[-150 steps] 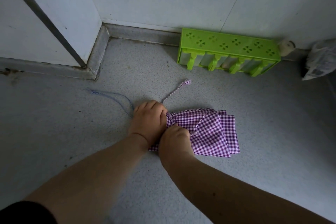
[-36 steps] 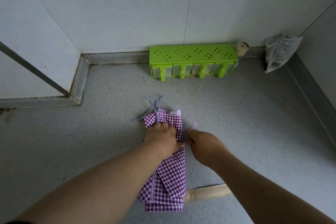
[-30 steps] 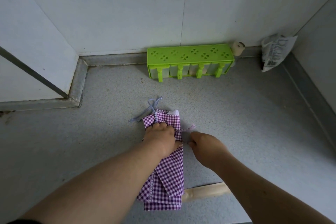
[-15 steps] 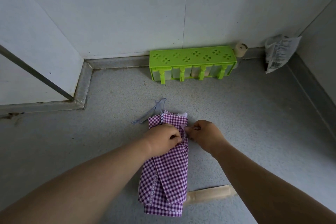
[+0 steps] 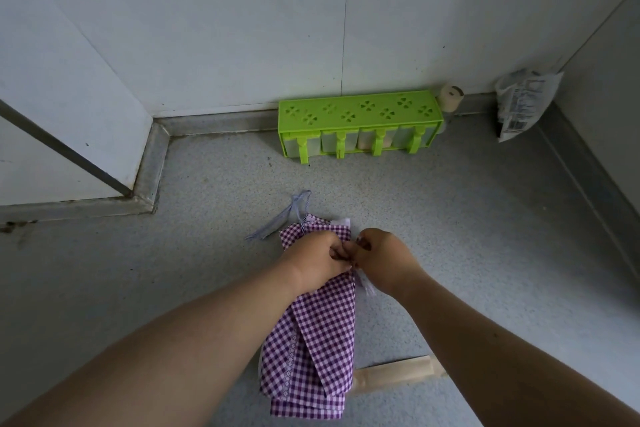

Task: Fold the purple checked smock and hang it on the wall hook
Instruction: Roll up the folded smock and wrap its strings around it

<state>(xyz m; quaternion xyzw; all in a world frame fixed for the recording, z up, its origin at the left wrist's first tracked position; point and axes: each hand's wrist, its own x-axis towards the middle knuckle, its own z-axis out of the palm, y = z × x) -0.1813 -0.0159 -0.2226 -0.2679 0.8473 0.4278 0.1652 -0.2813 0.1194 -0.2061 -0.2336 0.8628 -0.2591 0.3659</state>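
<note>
A speckled grey floor (image 5: pixel 450 236) is seen below pale walls. A bright green plastic box (image 5: pixel 360 121) with four clear little drawers is set against the wall; something pale is seen in one drawer. A crumpled clear bag (image 5: pixel 523 104) is leaned in the corner. The purple checked cloth smock (image 5: pixel 318 347) is laid folded into a long strip on the floor. Its top end is pressed under the left hand (image 5: pixel 315 263). A thin tie is pinched by both hands, the right hand (image 5: pixel 384 260) touching the left.

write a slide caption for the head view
Both hands pinch a tie on the folded purple checked smock on the floor.
</note>
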